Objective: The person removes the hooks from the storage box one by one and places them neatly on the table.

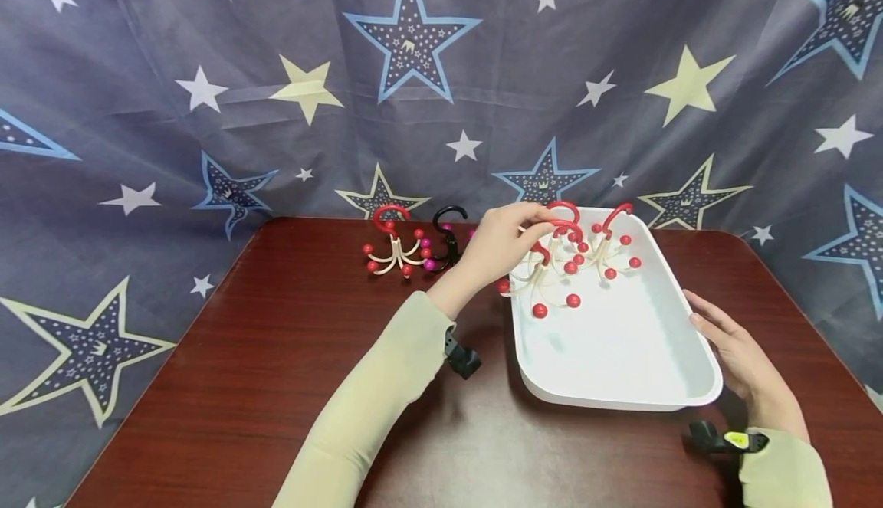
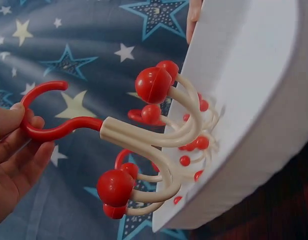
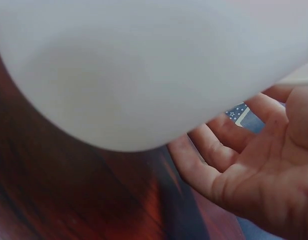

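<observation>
Star-patterned cloth (image 1: 269, 25) hung beyond the white tray (image 1: 621, 355), and brown tabletop (image 1: 262, 385) spread beneath it. Judging by how things lay, the work was partway along. At least two red-hooked pieces (image 1: 605, 246) with ball-tipped cream arms rested inside the tray, toward its far end; overlap kept an exact count from being plain. Another, the held piece (image 2: 143, 137), was over the tray's far left part, its red hook pinched between the thumb and curled fingers of the left hand (image 1: 502, 241); whether its balls touched anything below was unclear. Two remained outside, left of the tray: the outer red piece (image 1: 396, 251) and, nearer the tray, the black-hooked piece (image 1: 451, 247) with magenta balls. The right hand (image 1: 741, 355) lay against the tray's right wall, fingers loosely extended, seemingly steadying it without a grip. Open room showed across the tray's near half and on the tabletop left of the tray. Tighter margins lay at its far rim, close to the cloth, and at its left rim, which the held piece overhung.
</observation>
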The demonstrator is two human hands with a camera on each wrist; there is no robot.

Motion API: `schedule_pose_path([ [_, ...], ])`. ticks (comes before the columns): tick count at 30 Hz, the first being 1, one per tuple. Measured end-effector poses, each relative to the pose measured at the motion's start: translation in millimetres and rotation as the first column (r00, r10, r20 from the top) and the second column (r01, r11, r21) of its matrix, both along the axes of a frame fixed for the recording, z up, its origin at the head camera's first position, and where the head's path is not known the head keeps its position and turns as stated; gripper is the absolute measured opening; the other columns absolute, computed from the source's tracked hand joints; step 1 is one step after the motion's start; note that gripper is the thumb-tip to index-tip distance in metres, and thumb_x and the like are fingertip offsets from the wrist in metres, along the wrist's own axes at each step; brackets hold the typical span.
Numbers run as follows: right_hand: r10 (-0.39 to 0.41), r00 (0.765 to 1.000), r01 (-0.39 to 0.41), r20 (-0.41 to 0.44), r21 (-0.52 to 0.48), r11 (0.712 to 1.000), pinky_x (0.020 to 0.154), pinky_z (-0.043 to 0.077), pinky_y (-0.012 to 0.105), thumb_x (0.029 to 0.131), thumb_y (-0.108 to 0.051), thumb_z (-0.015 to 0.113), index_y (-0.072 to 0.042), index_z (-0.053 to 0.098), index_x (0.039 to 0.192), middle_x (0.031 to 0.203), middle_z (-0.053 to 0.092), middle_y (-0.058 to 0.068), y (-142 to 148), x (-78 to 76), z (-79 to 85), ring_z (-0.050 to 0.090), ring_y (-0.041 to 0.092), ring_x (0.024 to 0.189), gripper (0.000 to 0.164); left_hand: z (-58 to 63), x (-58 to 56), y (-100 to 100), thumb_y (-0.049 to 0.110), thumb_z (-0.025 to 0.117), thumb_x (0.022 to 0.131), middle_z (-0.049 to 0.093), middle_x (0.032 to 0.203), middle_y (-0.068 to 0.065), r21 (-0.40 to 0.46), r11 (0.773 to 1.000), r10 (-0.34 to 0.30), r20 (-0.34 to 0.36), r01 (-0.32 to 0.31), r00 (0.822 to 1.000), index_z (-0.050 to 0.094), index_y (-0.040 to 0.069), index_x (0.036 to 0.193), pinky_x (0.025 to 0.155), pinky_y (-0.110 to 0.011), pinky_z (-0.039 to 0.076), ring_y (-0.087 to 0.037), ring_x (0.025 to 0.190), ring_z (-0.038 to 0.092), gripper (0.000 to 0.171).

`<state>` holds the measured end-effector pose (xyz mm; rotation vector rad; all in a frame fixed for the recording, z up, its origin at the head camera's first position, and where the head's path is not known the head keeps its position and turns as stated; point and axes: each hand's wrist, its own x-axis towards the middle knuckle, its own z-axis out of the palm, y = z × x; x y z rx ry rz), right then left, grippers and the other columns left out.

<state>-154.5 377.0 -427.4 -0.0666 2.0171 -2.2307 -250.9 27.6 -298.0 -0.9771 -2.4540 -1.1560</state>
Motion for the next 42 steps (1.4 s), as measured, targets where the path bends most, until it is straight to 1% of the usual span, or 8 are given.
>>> schedule_pose_path([
  [6, 0.005, 1.000, -0.005, -0.012, -0.003, 1.000, 0.065, 0.052, 0.024, 0.096, -0.013, 0.041, -0.030, 0.044, 0.134, 0.103, 0.063, -0.018, -1, -0.2, -0.4, 0.062, 0.003, 0.085, 0.042, -0.8, 1.8, -24, 0.026, 0.060, 0.088, 0.067, 0.095, 0.004, 0.060, 0.997, 0.041, -0.007, -0.041, 0.999, 0.068, 0.016, 0.104, 0.068, -0.018, 0.044, -0.004, 0.073, 0.056, 0.021],
  [13, 0.000, 1.000, 0.001, -0.018, 0.033, 0.999, 0.065, 0.052, 0.024, 0.096, -0.015, 0.044, -0.028, 0.040, 0.137, 0.103, 0.062, -0.019, 0, 0.4, -1.2, 0.062, 0.003, 0.085, 0.043, -7.4, 2.1, -48, 0.025, 0.061, 0.087, 0.065, 0.087, 0.007, 0.085, 0.992, 0.096, -0.042, -0.093, 0.994, 0.069, 0.018, 0.099, 0.065, -0.022, 0.043, -0.005, 0.068, 0.052, 0.016],
  [20, -0.003, 1.000, 0.004, -0.011, 0.033, 0.999, 0.065, 0.053, 0.025, 0.096, -0.016, 0.044, -0.029, 0.041, 0.137, 0.103, 0.062, -0.019, 0, 1.2, -1.0, 0.063, 0.003, 0.084, 0.043, -18.4, 2.6, -67, 0.022, 0.062, 0.086, 0.066, 0.087, 0.004, 0.125, 0.980, 0.158, -0.003, -0.156, 0.987, 0.069, 0.015, 0.098, 0.064, -0.022, 0.044, -0.005, 0.068, 0.055, 0.015],
  [24, -0.006, 1.000, 0.007, -0.007, 0.039, 0.999, 0.065, 0.052, 0.024, 0.096, -0.017, 0.044, -0.028, 0.038, 0.138, 0.104, 0.062, -0.020, -1, 0.5, -0.5, 0.062, 0.002, 0.085, 0.044, -24.3, 2.2, -74, 0.018, 0.063, 0.086, 0.067, 0.089, 0.001, 0.148, 0.974, 0.173, 0.021, -0.174, 0.985, 0.069, 0.013, 0.097, 0.064, -0.022, 0.047, -0.005, 0.068, 0.059, 0.014],
  [28, -0.010, 1.000, 0.010, -0.003, 0.050, 0.999, 0.065, 0.052, 0.024, 0.096, -0.018, 0.044, -0.027, 0.036, 0.140, 0.104, 0.062, -0.020, -2, 0.2, -0.3, 0.062, 0.002, 0.086, 0.045, -31.4, 0.0, -81, 0.018, 0.064, 0.085, 0.068, 0.091, 0.001, 0.145, 0.970, 0.191, 0.038, -0.195, 0.981, 0.069, 0.013, 0.097, 0.065, -0.023, 0.047, -0.006, 0.069, 0.060, 0.014],
  [33, -0.009, 1.000, 0.009, -0.004, 0.054, 0.999, 0.065, 0.052, 0.025, 0.096, -0.018, 0.044, -0.027, 0.037, 0.139, 0.104, 0.062, -0.019, -2, 0.3, -0.9, 0.062, 0.002, 0.085, 0.045, -39.1, -2.3, -89, 0.021, 0.063, 0.085, 0.068, 0.092, 0.002, 0.136, 0.965, 0.221, 0.036, -0.224, 0.975, 0.069, 0.015, 0.097, 0.066, -0.025, 0.046, -0.008, 0.072, 0.059, 0.014],
  [37, -0.003, 1.000, 0.003, -0.012, 0.024, 1.000, 0.065, 0.052, 0.025, 0.096, -0.016, 0.043, -0.027, 0.038, 0.138, 0.104, 0.062, -0.018, -1, 0.5, -0.5, 0.062, 0.003, 0.085, 0.044, -45.2, -4.2, -95, 0.020, 0.063, 0.086, 0.068, 0.093, 0.001, 0.129, 0.964, 0.228, 0.034, -0.231, 0.973, 0.069, 0.014, 0.097, 0.065, -0.025, 0.045, -0.009, 0.073, 0.058, 0.014],
  [42, 0.001, 1.000, -0.001, -0.007, 0.013, 1.000, 0.065, 0.052, 0.025, 0.096, -0.016, 0.043, -0.028, 0.039, 0.138, 0.104, 0.063, -0.018, -2, 0.5, -0.1, 0.062, 0.003, 0.086, 0.043, -59.5, -9.1, -101, 0.018, 0.063, 0.086, 0.068, 0.095, -0.002, 0.157, 0.961, 0.213, 0.098, -0.227, 0.972, 0.068, 0.011, 0.098, 0.063, -0.024, 0.046, -0.010, 0.067, 0.061, 0.015],
])
